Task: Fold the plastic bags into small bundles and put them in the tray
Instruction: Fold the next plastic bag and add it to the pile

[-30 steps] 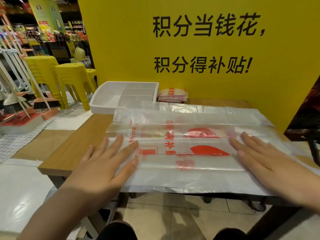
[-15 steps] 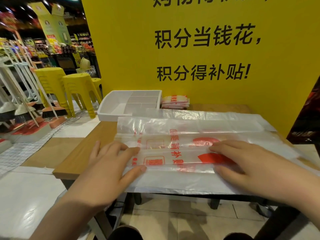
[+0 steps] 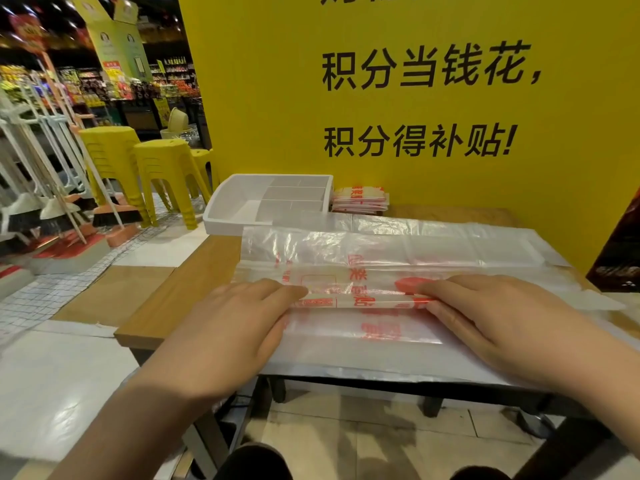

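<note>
Table [image 3: 194,289]: left hand [image 3: 225,327], right hand [image 3: 502,317] fingers [image 3: 284,289] apparently pinch plastic bag [image 3: 363,327] fold; thumbs partly hidden.

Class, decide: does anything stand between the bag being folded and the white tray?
Nothing upright. Only more flat bags lie between the bag and the tray; a lifted bundle would likely pass over them.
</note>
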### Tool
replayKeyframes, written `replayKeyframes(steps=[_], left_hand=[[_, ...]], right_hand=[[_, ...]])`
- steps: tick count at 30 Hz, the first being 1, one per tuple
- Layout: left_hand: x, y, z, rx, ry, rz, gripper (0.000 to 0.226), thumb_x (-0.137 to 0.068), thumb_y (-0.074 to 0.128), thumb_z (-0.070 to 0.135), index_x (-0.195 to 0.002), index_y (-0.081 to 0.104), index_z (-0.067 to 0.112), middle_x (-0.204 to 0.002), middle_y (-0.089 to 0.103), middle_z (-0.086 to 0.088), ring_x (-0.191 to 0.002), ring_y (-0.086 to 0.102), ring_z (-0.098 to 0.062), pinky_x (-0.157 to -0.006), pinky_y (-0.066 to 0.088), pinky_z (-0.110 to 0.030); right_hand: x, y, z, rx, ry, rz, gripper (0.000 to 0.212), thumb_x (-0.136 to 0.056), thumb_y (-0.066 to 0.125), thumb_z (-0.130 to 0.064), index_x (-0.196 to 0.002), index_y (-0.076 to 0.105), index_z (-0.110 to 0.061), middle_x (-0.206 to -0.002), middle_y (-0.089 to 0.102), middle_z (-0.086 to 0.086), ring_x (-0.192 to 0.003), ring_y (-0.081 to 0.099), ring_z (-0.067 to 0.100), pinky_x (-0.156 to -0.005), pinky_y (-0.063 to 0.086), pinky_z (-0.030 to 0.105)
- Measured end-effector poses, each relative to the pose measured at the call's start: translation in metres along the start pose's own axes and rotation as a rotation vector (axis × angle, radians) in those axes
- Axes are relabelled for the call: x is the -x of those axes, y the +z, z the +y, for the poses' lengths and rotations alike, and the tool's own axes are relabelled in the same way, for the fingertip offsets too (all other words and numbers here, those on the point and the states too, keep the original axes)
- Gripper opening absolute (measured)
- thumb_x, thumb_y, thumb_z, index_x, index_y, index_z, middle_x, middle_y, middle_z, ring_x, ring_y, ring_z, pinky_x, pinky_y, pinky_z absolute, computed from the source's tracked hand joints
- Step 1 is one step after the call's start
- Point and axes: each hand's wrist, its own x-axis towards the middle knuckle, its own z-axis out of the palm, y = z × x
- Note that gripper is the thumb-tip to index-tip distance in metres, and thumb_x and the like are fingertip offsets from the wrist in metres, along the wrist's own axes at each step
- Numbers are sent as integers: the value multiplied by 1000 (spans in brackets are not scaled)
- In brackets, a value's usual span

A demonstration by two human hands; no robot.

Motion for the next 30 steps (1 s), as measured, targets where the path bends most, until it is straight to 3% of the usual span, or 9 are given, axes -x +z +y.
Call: replayKeyframes(steps=[4, 7, 10, 16, 20, 23, 30], left_hand=[[-10, 3, -3, 36, -14, 27, 28, -101, 48, 35, -127, 57, 38, -118, 62, 19, -108, 59, -8, -88, 47, -29], [-11, 7, -5, 52, -35, 13, 28, -103, 38, 39, -123, 57, 40, -113, 62, 20, -106, 58, -8, -89, 47, -31], [-13, -2, -9, 108, -22, -33, 32, -102, 29, 45, -119, 56, 42, -107, 63, 21, -100, 59, -7, -86, 50, -35], [-42, -20, -17, 225, -101, -191, 34, -102, 38, 49, -131, 54, 41, -114, 64, 17, -101, 59, -6, -88, 49, -31], [-61, -19, -28, 157, -154, -192, 34, -97, 41, 59, -129, 48, 50, -109, 63, 16, -101, 60, -11, -88, 52, -40], [-64, -12, -32, 85, -162, -177, 34, -97, 44, 56, -131, 45, 53, -113, 58, 18, -107, 57, -13, -94, 50, -42], [-51, 11, -4, 121, -75, -168, 45, -104, 41, 26, -148, 42, 36, -151, 41, 6, -138, 38, -20, -114, 34, -40]], right_hand=[[-6, 1, -3, 79, -22, 11, 51, -98, 15, -57, -137, 46, -45, -118, 61, -22, -102, 60, 10, -81, 46, 27], [-8, 1, -4, 71, 13, 33, 42, -97, 25, -53, -122, 56, -42, -105, 63, -19, -91, 60, 12, -72, 41, 29], [-7, -7, 1, -42, 54, -12, 32, -95, 29, -53, -112, 53, -41, -100, 62, -20, -86, 59, 8, -75, 49, 33], [-26, -13, 3, -63, 56, -47, 42, -95, 27, -60, -132, 43, -47, -121, 59, -22, -108, 58, 8, -88, 49, 35], [-44, -8, 8, 7, 117, 11, 52, -93, 22, -66, -140, 34, -47, -122, 56, -15, -105, 60, 17, -80, 46, 34], [-48, -3, 7, 102, 127, 18, 48, -100, 28, -59, -144, 36, -43, -124, 54, -11, -101, 58, 19, -78, 37, 33], [-50, 15, -8, 19, 88, -38, 42, -102, 41, -40, -143, 46, -30, -144, 47, -7, -126, 49, 19, -103, 41, 35]])
